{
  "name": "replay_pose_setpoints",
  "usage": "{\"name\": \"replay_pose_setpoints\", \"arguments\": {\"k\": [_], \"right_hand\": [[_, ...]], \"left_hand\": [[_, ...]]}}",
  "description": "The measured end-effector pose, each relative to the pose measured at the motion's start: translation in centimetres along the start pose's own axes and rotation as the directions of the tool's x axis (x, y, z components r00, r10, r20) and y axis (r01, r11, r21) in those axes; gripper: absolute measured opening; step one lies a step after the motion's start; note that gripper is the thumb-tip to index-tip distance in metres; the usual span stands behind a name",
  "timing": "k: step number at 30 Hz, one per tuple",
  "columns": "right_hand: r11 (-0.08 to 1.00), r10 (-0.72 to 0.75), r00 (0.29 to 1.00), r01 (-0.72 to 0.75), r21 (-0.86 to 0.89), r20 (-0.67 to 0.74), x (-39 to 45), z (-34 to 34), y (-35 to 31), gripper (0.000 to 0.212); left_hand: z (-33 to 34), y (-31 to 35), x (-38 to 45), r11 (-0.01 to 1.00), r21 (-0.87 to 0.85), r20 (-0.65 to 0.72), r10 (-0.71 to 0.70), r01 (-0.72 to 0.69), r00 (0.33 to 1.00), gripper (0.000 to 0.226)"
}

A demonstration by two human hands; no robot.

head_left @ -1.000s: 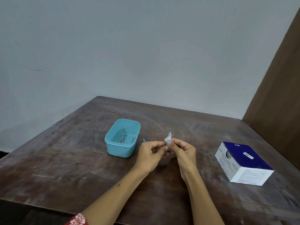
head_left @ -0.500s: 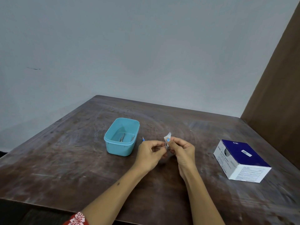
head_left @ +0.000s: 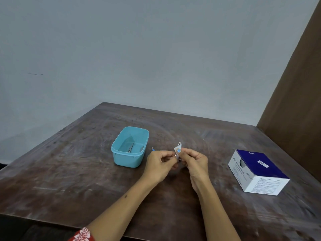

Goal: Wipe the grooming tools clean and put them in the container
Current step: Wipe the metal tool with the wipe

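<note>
Left hand [head_left: 159, 165] and right hand [head_left: 194, 161] meet over the brown bench [head_left: 69, 171], both pinching a small white-and-blue wipe packet [head_left: 178, 149], a thin blue-tipped tool [head_left: 153, 149] poking from the left fist; teal container [head_left: 130, 146] just beyond-left holds metal tools [head_left: 130, 148].

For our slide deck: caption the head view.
Both hands hold a small white packet beside a teal container.

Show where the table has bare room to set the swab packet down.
Bare wood lies between the right hand and the swab box, and left of the teal container. It is crowded between container and left hand.
</note>
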State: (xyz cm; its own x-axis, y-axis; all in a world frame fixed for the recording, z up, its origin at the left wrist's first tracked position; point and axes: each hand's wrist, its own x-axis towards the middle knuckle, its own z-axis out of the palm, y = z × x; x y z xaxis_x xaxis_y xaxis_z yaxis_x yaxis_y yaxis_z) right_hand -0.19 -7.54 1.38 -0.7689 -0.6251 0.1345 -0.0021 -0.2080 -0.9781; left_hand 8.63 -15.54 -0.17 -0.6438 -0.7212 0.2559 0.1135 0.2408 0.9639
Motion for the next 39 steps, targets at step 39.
{"name": "replay_pose_setpoints", "arguments": {"k": [39], "right_hand": [[0.999,-0.04,0.997,0.041,0.007,-0.072,0.01,0.01,0.13,0.003]], "left_hand": [[-0.03,-0.14,0.07,0.998,0.049,0.041,-0.027,0.025,0.999,0.013]]}}
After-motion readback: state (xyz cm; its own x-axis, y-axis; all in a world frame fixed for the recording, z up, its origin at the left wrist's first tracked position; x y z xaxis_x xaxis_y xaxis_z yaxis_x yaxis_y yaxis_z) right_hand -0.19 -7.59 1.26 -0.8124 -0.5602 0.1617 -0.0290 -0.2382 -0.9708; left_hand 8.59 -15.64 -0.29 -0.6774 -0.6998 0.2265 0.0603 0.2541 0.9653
